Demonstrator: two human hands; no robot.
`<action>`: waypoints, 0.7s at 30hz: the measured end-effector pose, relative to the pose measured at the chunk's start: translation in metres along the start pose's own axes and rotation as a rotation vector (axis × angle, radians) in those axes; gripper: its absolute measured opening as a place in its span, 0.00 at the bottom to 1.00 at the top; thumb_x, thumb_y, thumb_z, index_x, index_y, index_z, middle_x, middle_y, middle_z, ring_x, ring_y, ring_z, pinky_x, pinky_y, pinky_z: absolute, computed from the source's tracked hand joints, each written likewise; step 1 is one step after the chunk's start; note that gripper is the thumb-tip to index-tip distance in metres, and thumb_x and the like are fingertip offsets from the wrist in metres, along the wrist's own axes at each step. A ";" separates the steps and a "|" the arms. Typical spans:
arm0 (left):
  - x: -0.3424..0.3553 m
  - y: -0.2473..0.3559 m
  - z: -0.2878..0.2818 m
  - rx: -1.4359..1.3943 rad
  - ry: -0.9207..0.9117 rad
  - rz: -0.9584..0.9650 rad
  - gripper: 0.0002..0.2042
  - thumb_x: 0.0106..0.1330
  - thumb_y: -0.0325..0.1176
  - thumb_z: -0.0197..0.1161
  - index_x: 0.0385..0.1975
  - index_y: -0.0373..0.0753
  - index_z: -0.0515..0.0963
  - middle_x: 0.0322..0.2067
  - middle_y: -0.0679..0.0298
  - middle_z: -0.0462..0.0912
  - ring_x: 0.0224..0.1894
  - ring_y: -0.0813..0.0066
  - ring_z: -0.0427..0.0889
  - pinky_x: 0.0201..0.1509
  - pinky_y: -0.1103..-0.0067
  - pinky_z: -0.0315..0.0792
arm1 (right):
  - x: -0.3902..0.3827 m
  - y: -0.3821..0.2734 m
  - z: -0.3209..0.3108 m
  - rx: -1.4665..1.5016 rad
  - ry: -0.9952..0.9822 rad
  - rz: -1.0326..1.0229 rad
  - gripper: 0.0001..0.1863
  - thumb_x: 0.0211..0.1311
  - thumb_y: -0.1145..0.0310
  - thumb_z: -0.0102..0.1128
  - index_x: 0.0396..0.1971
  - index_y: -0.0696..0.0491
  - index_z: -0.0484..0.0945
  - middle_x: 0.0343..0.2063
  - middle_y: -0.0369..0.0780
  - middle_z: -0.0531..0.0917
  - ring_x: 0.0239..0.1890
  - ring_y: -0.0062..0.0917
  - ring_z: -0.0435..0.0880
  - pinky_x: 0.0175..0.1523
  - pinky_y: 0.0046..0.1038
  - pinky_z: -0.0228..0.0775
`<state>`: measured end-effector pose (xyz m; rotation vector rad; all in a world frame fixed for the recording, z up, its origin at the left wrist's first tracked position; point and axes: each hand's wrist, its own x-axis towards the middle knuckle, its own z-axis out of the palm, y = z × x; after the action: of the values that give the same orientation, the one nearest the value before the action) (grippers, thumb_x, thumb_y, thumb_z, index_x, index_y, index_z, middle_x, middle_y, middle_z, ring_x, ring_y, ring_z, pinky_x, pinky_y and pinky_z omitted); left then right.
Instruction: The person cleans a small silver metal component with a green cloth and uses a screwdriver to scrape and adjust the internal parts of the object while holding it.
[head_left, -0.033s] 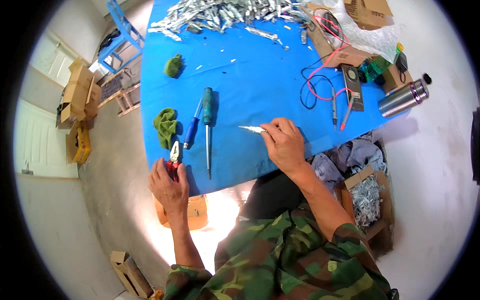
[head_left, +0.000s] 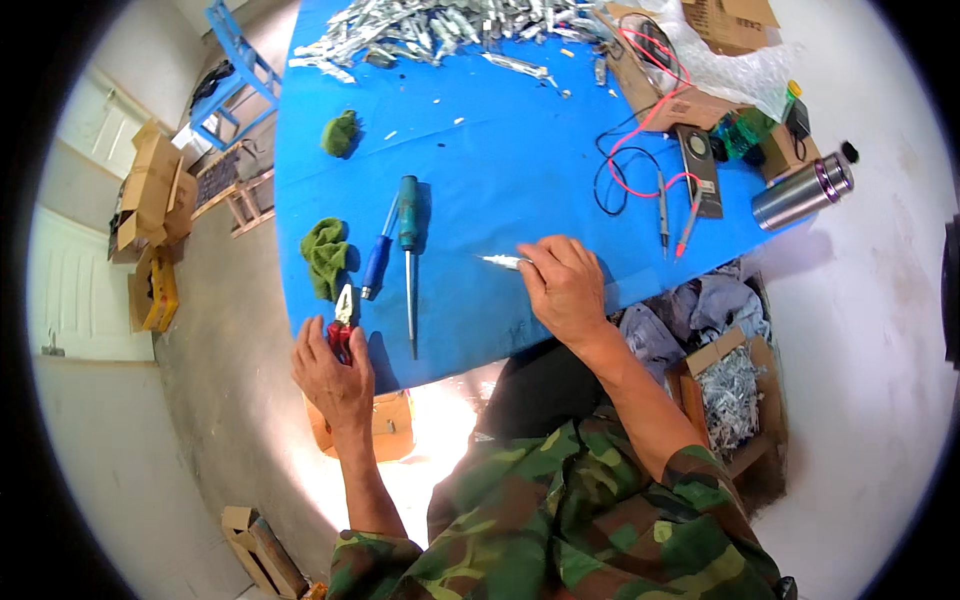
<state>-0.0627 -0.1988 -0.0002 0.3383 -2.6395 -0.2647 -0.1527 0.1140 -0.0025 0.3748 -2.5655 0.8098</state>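
My left hand (head_left: 336,380) is at the near left edge of the blue-covered table, its fingers and thumb around the red handles of a pair of pliers (head_left: 343,312). The pliers' metal jaws point away from me; the handle ends are hidden by the hand. Over the table's near middle, my right hand (head_left: 566,290) pinches a slender whitish, silvery piece (head_left: 502,261) whose thin tip points left. Between the hands lie a long screwdriver with a green handle (head_left: 407,222) and a blue-handled screwdriver (head_left: 376,262). A green cloth (head_left: 325,258) is just beyond the pliers.
A heap of silvery pieces (head_left: 430,35) covers the far edge. Another green cloth (head_left: 340,134) lies nearer. At right are a meter (head_left: 699,170) with red and black leads, a steel flask (head_left: 800,195) and cardboard boxes. A box of silvery scraps (head_left: 730,400) stands below the table.
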 end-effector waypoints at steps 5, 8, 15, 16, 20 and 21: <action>0.003 0.028 -0.002 -0.140 0.079 0.189 0.23 0.68 0.32 0.72 0.61 0.35 0.76 0.60 0.49 0.80 0.63 0.48 0.77 0.68 0.58 0.69 | -0.008 0.006 -0.001 -0.003 0.097 0.015 0.14 0.61 0.66 0.72 0.46 0.51 0.87 0.43 0.39 0.85 0.48 0.37 0.83 0.51 0.41 0.71; -0.003 0.039 0.005 -0.275 0.072 0.313 0.21 0.65 0.30 0.73 0.57 0.34 0.78 0.58 0.50 0.81 0.60 0.47 0.79 0.65 0.59 0.70 | -0.005 0.004 -0.009 -0.003 0.155 -0.007 0.15 0.60 0.65 0.73 0.46 0.52 0.87 0.45 0.40 0.85 0.49 0.39 0.83 0.53 0.41 0.71; -0.022 0.064 0.032 -0.405 0.003 0.345 0.21 0.65 0.31 0.73 0.56 0.34 0.78 0.57 0.49 0.81 0.60 0.48 0.78 0.65 0.59 0.70 | -0.020 0.016 -0.014 0.079 0.169 0.048 0.14 0.57 0.65 0.72 0.43 0.51 0.87 0.45 0.40 0.86 0.50 0.39 0.84 0.55 0.41 0.72; -0.022 0.064 0.033 -0.405 0.020 0.341 0.20 0.65 0.31 0.73 0.55 0.35 0.78 0.58 0.50 0.81 0.60 0.48 0.78 0.65 0.59 0.69 | -0.020 0.016 -0.012 0.098 0.185 0.063 0.13 0.56 0.66 0.72 0.41 0.51 0.87 0.44 0.39 0.86 0.49 0.39 0.84 0.55 0.41 0.72; -0.021 0.071 0.031 -0.384 0.016 0.339 0.19 0.66 0.33 0.71 0.54 0.34 0.78 0.57 0.50 0.81 0.61 0.48 0.78 0.65 0.59 0.69 | -0.020 0.019 -0.012 0.045 0.185 0.000 0.08 0.55 0.68 0.69 0.36 0.51 0.87 0.42 0.39 0.86 0.47 0.38 0.84 0.53 0.41 0.72; -0.022 0.069 0.033 -0.372 0.024 0.342 0.19 0.66 0.33 0.71 0.54 0.34 0.79 0.58 0.50 0.80 0.60 0.48 0.78 0.65 0.59 0.69 | -0.021 0.016 -0.013 0.044 0.186 -0.003 0.08 0.55 0.68 0.69 0.35 0.51 0.87 0.41 0.38 0.86 0.47 0.38 0.84 0.53 0.41 0.72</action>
<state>-0.0722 -0.1224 -0.0218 -0.2283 -2.5008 -0.6163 -0.1361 0.1368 -0.0107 0.3017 -2.3779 0.8591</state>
